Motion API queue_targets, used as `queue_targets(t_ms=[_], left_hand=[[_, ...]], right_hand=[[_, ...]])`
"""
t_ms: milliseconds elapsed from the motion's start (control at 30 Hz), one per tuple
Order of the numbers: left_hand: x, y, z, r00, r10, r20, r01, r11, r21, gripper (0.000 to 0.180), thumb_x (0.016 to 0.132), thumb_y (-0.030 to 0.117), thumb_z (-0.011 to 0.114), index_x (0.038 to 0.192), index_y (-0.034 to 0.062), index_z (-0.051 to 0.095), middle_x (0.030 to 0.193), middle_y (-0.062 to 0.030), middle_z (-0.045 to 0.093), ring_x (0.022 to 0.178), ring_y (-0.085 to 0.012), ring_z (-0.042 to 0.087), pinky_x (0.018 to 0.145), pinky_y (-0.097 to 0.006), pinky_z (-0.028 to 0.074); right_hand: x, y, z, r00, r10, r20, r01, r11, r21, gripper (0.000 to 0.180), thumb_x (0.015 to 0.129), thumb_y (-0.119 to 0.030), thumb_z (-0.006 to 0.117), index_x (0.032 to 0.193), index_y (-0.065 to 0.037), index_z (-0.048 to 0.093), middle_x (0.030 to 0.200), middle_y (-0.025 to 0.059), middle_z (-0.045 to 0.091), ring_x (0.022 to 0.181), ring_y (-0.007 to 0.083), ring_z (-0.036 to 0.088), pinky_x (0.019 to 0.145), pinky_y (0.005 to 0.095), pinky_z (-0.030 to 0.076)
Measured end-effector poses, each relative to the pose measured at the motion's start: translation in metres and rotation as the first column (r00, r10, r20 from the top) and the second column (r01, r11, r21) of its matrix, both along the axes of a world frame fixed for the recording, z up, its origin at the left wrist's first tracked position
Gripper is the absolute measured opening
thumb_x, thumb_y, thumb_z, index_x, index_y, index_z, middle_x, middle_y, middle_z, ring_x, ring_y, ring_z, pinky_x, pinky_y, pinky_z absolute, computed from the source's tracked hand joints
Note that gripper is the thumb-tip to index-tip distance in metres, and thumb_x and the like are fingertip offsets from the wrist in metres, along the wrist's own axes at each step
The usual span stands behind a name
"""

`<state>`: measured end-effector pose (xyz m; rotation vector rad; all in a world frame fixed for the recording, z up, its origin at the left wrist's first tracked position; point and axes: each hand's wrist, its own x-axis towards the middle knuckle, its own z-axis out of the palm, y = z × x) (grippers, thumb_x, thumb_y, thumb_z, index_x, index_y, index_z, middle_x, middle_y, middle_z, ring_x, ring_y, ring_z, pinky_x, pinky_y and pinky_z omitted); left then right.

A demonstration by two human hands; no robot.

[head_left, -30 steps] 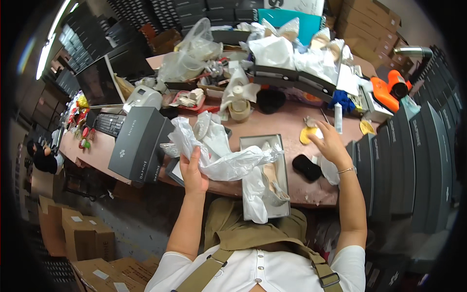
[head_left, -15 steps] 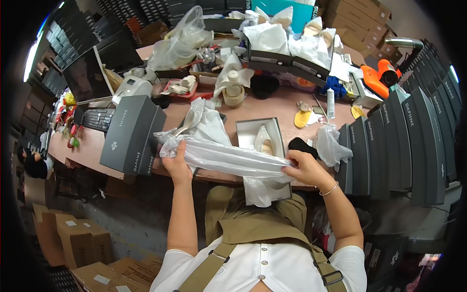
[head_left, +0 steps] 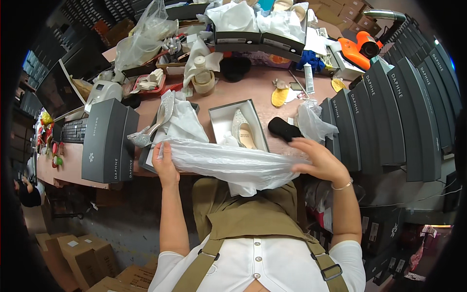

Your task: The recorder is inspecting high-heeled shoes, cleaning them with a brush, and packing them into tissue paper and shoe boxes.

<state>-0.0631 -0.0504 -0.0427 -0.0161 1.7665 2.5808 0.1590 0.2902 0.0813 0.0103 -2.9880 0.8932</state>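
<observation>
A crinkled, translucent white wrapping sheet [head_left: 228, 163] is stretched across in front of me. My left hand [head_left: 167, 166] pinches its left end between thumb and fingers. My right hand [head_left: 321, 159] is at the sheet's right end, fingers stretched out and apart; whether they touch it is unclear. Behind the left hand, a glittery silver high-heeled shoe [head_left: 166, 110] lies on white tissue [head_left: 187, 124] over a dark box part. Another glittery pale shoe [head_left: 238, 122] sits in an open shoebox [head_left: 220, 119], its lower part covered by the sheet.
A closed dark grey shoebox [head_left: 104, 146] stands at left, beside a keyboard [head_left: 75, 130]. Several grey shoeboxes [head_left: 369, 121] line the right side. A black pad [head_left: 283, 129] and crumpled plastic [head_left: 315, 119] lie near my right hand. Tape rolls [head_left: 203, 83] stand farther back.
My right hand has opened from its pinch on the sheet's right end, fingers now spread. The sheet hangs lower and wider. The whole view has shifted, so the table appears farther left.
</observation>
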Motion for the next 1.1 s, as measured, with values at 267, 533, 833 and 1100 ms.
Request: queue_targets(t_ms=[267, 533, 833, 1100], left_hand=[[-0.014, -0.025, 0.028, 0.979, -0.107, -0.173, 0.013, 0.883, -0.47, 0.029, 0.085, 0.024, 0.072, 0.099, 0.0015, 0.058, 0.091, -0.0033, 0.06, 0.085, -0.0111, 0.054, 0.078, -0.027, 0.044], [0.012, 0.036, 0.106, 0.305, -0.925, -0.229, 0.095, 0.269, -0.959, 0.03, 0.087, 0.02, 0.064, 0.112, 0.0045, 0.06, 0.107, -0.0143, 0.062, 0.098, -0.0303, 0.059, 0.085, -0.039, 0.045], [-0.006, 0.038, 0.088, 0.287, -0.949, -0.127, 0.276, 0.209, -0.938, 0.011, 0.087, 0.01, 0.061, 0.088, 0.0001, 0.064, 0.081, -0.0143, 0.06, 0.075, -0.0308, 0.059, 0.068, -0.035, 0.047], [-0.015, 0.034, 0.061, 0.373, -0.897, 0.236, 0.725, 0.123, -0.678, 0.018, 0.081, 0.014, 0.072, 0.087, 0.0013, 0.062, 0.077, 0.0002, 0.057, 0.071, -0.0092, 0.05, 0.064, -0.025, 0.043]], right_hand=[[-0.092, -0.07, -0.029, 0.958, 0.107, 0.264, 0.006, 0.919, -0.395, 0.031, 0.077, -0.016, 0.071, 0.102, -0.003, 0.058, 0.103, 0.0197, 0.062, 0.095, 0.0366, 0.059, 0.08, 0.0426, 0.046], [-0.085, -0.096, -0.024, 0.967, 0.237, -0.097, -0.254, 0.935, -0.248, 0.037, 0.073, -0.017, 0.075, 0.104, -0.003, 0.059, 0.095, 0.0157, 0.059, 0.091, 0.0358, 0.058, 0.078, 0.0417, 0.046], [-0.004, -0.005, -0.017, 0.977, 0.092, 0.195, -0.055, 0.981, -0.188, 0.029, 0.074, -0.016, 0.074, 0.093, 0.002, 0.06, 0.081, 0.016, 0.061, 0.075, 0.0301, 0.059, 0.07, 0.0362, 0.047], [0.036, -0.001, -0.034, 0.837, -0.536, 0.107, 0.491, 0.651, -0.579, 0.016, 0.076, 0.004, 0.061, 0.092, 0.001, 0.061, 0.081, 0.0056, 0.066, 0.076, 0.0141, 0.063, 0.07, 0.0253, 0.049]])
